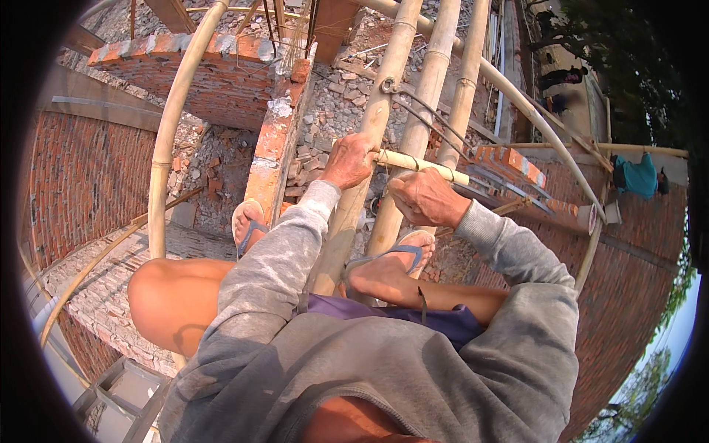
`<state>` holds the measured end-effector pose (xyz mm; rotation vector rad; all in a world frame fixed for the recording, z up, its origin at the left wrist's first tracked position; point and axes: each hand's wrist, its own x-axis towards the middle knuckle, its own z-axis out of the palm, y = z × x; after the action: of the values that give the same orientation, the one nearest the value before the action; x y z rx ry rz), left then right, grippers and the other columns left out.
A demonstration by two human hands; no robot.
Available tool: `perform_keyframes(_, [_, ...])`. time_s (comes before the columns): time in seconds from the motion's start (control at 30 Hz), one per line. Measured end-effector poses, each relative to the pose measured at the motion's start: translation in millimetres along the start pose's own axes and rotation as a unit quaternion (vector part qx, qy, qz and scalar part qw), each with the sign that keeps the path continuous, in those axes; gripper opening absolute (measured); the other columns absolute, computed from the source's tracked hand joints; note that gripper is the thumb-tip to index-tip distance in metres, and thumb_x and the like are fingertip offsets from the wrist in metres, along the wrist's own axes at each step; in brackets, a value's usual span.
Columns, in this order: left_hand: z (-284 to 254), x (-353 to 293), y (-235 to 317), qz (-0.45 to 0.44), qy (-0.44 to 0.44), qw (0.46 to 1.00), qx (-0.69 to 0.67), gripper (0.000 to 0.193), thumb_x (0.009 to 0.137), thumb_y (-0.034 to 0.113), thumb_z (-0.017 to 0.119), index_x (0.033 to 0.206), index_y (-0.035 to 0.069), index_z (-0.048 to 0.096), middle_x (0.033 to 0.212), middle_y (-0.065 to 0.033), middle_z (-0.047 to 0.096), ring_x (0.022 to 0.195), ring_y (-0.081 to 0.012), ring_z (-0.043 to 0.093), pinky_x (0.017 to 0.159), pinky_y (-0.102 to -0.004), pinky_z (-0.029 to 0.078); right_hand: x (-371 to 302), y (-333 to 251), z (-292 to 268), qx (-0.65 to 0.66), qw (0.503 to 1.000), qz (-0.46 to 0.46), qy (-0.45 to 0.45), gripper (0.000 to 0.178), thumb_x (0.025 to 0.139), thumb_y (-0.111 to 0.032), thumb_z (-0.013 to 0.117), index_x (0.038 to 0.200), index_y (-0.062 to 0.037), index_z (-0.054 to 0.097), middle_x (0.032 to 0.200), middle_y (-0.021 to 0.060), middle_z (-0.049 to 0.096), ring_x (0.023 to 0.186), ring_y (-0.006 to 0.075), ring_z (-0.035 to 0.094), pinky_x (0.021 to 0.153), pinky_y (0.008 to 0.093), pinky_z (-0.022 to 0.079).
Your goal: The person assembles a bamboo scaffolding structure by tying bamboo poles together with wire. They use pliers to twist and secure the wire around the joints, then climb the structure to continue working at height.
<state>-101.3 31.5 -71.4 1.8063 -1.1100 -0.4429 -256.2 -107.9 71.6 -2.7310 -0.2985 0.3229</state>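
A short, pale bamboo piece (432,167) lies crosswise over long bamboo poles (423,96) in front of me. Dark, thin ties show around it. My left hand (348,161) is closed at its left end, over the leftmost of these poles. Just below the short piece, my right hand (428,198) is closed in a fist, knuckles up. What either hand grips is hidden by the fingers. Beyond them, a looped metal ring with dark rods (388,86) rests across the poles.
My sandalled feet (247,221) rest by the poles and on a brick wall top (273,140). Rubble (343,96) lies well below. A curved bamboo pole (173,125) rises at left. Stacked bricks (509,164) stand at right; a person in teal (636,176) is farther right.
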Motion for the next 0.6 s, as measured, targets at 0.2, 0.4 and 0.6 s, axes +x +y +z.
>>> perform_keyframes(0.2, [8,34,-22,-0.033,-0.066,0.996,-0.047,0.020,0.088,0.015,0.079,0.100,-0.001,0.079,0.098,-0.0262,0.076,0.097,-0.0462,0.074,0.088,-0.0505,0.058,11,-15,23,0.005,1.000,0.007,0.029,0.013,0.078,-0.007,0.070,0.082,-0.0025,0.058,0.069,0.0158,0.064,0.060,0.0399,0.068,0.055,0.0521,0.049])
perform_keyframes(0.4, [-5,53,-39,-0.082,-0.145,0.970,-0.179,0.025,0.085,0.015,0.083,0.102,-0.003,0.083,0.095,-0.0190,0.080,0.086,-0.0266,0.076,0.081,-0.0413,0.058,51,-26,56,0.028,0.994,0.035,0.101,0.017,0.078,-0.009,0.071,0.086,-0.0027,0.057,0.070,0.0161,0.064,0.060,0.0405,0.068,0.053,0.0517,0.049])
perform_keyframes(0.6, [0,61,-39,-0.081,-0.219,0.952,-0.196,0.013,0.085,0.008,0.082,0.093,-0.002,0.083,0.089,-0.0092,0.077,0.088,-0.0172,0.071,0.082,-0.0350,0.055,41,-41,68,-0.020,0.995,0.039,0.093,0.019,0.080,-0.011,0.071,0.089,-0.0016,0.057,0.071,0.0164,0.066,0.062,0.0395,0.071,0.052,0.0493,0.052])
